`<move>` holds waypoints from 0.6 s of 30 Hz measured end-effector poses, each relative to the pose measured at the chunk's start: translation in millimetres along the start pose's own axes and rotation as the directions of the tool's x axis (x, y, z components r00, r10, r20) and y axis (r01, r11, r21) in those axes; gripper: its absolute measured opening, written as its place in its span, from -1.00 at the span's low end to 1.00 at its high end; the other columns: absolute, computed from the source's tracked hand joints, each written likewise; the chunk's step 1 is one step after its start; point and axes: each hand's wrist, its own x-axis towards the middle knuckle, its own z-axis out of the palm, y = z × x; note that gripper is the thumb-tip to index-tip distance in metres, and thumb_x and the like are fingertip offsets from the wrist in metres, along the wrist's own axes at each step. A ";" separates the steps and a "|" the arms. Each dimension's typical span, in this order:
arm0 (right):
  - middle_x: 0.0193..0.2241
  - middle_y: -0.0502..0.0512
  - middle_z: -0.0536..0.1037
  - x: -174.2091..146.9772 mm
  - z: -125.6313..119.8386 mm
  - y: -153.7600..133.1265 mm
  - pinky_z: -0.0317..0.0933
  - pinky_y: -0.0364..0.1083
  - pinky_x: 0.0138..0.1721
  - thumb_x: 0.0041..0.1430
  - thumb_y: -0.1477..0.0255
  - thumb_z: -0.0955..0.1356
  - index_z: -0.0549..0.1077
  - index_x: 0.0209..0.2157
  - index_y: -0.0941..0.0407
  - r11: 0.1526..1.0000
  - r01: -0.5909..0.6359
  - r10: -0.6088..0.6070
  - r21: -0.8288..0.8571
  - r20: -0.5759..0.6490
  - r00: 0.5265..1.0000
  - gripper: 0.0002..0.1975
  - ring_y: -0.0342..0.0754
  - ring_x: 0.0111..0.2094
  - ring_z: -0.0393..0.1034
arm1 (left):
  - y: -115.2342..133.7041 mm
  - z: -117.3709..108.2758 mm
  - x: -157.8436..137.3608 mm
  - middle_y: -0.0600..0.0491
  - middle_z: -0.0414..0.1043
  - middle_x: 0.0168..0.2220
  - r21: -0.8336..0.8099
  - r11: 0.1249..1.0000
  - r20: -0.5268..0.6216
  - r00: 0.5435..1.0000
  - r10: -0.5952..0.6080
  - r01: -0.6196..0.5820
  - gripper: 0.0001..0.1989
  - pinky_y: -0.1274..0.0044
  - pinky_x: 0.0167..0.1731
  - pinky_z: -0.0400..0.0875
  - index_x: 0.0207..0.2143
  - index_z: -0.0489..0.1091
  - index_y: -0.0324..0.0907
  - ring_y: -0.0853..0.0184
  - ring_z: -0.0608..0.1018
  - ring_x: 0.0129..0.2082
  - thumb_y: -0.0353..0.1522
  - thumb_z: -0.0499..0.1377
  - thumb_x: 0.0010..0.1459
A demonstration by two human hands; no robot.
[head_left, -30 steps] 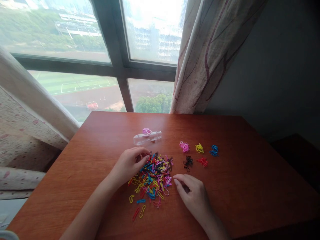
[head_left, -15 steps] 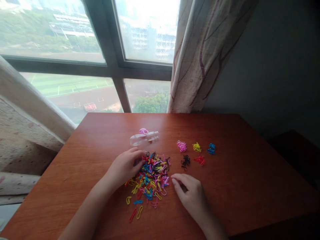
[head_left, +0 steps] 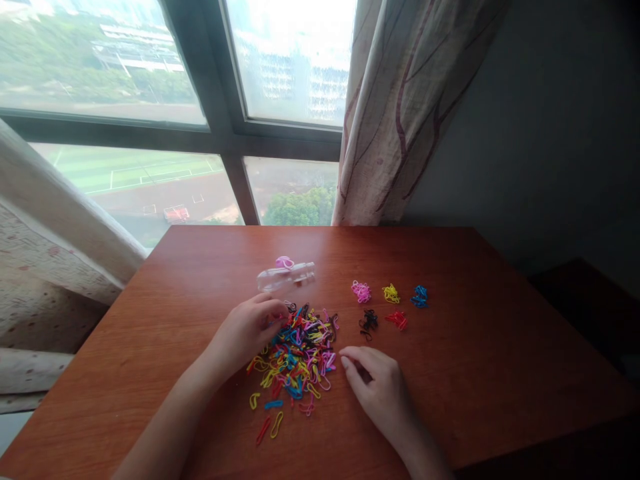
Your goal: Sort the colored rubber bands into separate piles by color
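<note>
A mixed heap of small rubber bands [head_left: 300, 353] in pink, yellow, blue, black and red lies on the wooden table. At the heap's upper left edge is my left hand [head_left: 250, 333], thumb and index finger curled close together among the bands; whatever sits between the tips is hidden. Just right of the heap, my right hand [head_left: 375, 380] rests with thumb and forefinger pinched, and I cannot make out anything in them. Beyond the hands lie sorted little piles: pink bands [head_left: 361, 291], yellow bands [head_left: 391, 293], blue bands [head_left: 419, 297], black bands [head_left: 369, 321] and red bands [head_left: 398, 321].
Behind the heap, a clear plastic container [head_left: 287, 275] lies on its side, with a pink piece [head_left: 285, 263] by it. A few stray bands [head_left: 277, 424] lie toward the front. The table [head_left: 475, 347] meets a window [head_left: 295, 180] and curtains [head_left: 395, 120].
The view has shifted very slightly. Both hands keep nearly the same places, the left at the heap's upper left edge and the right beside it.
</note>
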 end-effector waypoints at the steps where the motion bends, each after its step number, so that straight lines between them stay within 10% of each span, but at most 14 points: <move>1: -0.37 0.04 0.63 -0.1 0.0 0.0 0.31 -0.15 -0.31 0.28 0.50 0.30 0.55 -0.27 0.07 1.000 -0.001 0.001 0.000 0.001 1.000 -0.83 -0.06 -0.37 0.52 | -0.1 -0.4 0.2 0.06 0.47 -0.32 -0.004 1.000 -0.003 1.000 0.005 -0.005 -0.88 0.60 -0.39 0.29 -0.34 0.51 -0.15 0.37 0.47 -0.41 -0.40 0.16 0.19; 18: -0.38 0.05 0.63 -0.1 -0.3 -0.2 0.32 -0.15 -0.29 0.29 0.49 0.29 0.55 -0.28 0.07 1.000 -0.008 0.008 -0.001 0.000 1.000 -0.82 -0.06 -0.38 0.52 | -4.2 -9.8 -2.8 0.07 0.50 -0.33 0.028 0.999 0.040 0.999 -0.035 0.034 -0.85 0.61 -0.43 0.30 -0.27 0.52 -0.14 0.37 0.48 -0.43 -0.34 0.15 0.21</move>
